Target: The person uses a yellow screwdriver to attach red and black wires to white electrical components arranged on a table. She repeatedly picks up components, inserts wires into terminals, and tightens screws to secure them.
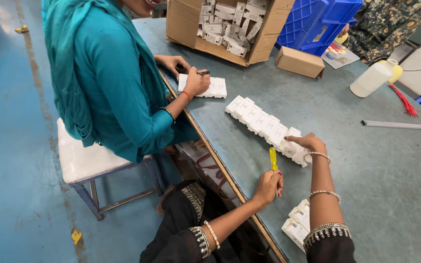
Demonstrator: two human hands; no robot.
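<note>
The left hand point(267, 186) is closed around a yellow-handled screwdriver point(273, 160) at 6 o'clock on the desk point(366, 165). The right hand point(308, 142), fingers together, presses the near end of a row of white switch modules point(261, 124) (rigid, light plastic, probably best steadied from its ends).

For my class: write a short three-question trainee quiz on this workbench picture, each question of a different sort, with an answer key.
1. True or false: the left hand grips a yellow-handled screwdriver.
2. What does the right hand rest on?
A. the blue crate
B. the long row of white modules
C. the small brown box
3. Fill the gap: the open cardboard carton at the far end of the grey table is full of small white ____.

Key
1. True.
2. B; the fingers lie on the near end of the row.
3. Parts; they are piled loosely inside.
</note>
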